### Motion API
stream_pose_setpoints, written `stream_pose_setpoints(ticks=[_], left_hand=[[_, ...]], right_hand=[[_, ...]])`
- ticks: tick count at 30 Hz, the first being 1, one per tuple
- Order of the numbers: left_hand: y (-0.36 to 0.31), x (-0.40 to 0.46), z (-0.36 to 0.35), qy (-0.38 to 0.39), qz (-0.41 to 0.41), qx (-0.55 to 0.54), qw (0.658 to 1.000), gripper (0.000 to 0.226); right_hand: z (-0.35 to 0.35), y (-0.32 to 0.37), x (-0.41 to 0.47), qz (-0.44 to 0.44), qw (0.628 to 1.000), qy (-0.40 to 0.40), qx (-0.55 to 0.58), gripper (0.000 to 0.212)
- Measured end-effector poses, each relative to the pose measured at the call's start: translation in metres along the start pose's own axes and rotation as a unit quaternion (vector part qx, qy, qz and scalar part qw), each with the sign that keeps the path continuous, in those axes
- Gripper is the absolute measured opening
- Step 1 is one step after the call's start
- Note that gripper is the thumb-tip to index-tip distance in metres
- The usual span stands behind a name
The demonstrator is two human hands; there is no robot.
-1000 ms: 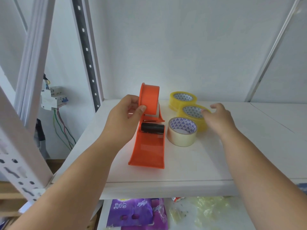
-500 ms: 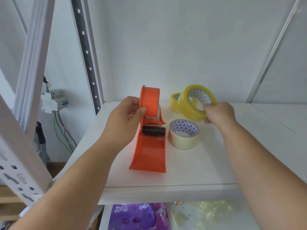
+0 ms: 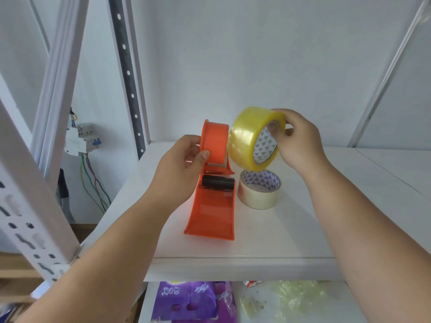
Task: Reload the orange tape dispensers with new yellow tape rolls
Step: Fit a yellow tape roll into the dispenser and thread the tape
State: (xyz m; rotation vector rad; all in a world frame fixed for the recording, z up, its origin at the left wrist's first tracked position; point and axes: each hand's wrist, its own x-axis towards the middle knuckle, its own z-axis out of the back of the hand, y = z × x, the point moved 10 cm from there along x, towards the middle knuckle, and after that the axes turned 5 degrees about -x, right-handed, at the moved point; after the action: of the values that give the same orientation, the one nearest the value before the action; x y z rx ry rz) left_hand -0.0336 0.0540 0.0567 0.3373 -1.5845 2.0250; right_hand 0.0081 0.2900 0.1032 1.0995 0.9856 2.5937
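An orange tape dispenser (image 3: pixel 213 206) stands on the white shelf (image 3: pixel 268 236), with a black roller across its middle. My left hand (image 3: pixel 180 169) grips its round orange hub at the top, thumb on the front face. My right hand (image 3: pixel 297 141) holds a yellow tape roll (image 3: pixel 247 136) in the air, tilted, right beside the hub, with the thumb inside the roll's core. A paler, thinner tape roll (image 3: pixel 258 194) lies flat on the shelf just right of the dispenser.
White shelf uprights stand at left (image 3: pixel 28 183) and a dark perforated post (image 3: pixel 128 78) behind. A breaker box with wires (image 3: pixel 81 141) hangs at left. Purple packaging (image 3: pixel 191 299) and clear plastic lie on the shelf below. A white wall is close behind.
My right hand has carried the yellow roll higher and leftwards, turning it so its side faces the dispenser hub. My left hand has stayed on the hub.
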Motion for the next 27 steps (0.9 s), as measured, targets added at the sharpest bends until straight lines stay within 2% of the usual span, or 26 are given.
stream_pose_setpoints(ticks=[4, 7, 18, 24, 27], left_hand=[[-0.001, -0.002, -0.001, 0.001, 0.006, 0.0, 1.0, 0.013], [0.001, -0.002, 0.001, -0.005, 0.023, -0.012, 1.0, 0.011], [0.01, -0.001, 0.001, 0.018, 0.057, -0.049, 0.997, 0.025], [0.013, -0.002, 0.002, 0.015, 0.088, -0.083, 0.993, 0.03], [0.013, -0.002, 0.0, 0.025, 0.089, -0.11, 0.99, 0.03]], right_hand=[[-0.009, 0.019, -0.005, 0.057, 0.998, 0.01, -0.024, 0.036], [-0.014, 0.024, -0.009, 0.065, 0.998, 0.014, -0.005, 0.036], [-0.025, 0.041, -0.022, 0.097, 0.991, 0.021, 0.087, 0.041], [-0.024, 0.062, -0.033, 0.163, 0.985, -0.014, 0.054, 0.042], [-0.029, 0.075, -0.038, 0.194, 0.98, -0.007, 0.036, 0.042]])
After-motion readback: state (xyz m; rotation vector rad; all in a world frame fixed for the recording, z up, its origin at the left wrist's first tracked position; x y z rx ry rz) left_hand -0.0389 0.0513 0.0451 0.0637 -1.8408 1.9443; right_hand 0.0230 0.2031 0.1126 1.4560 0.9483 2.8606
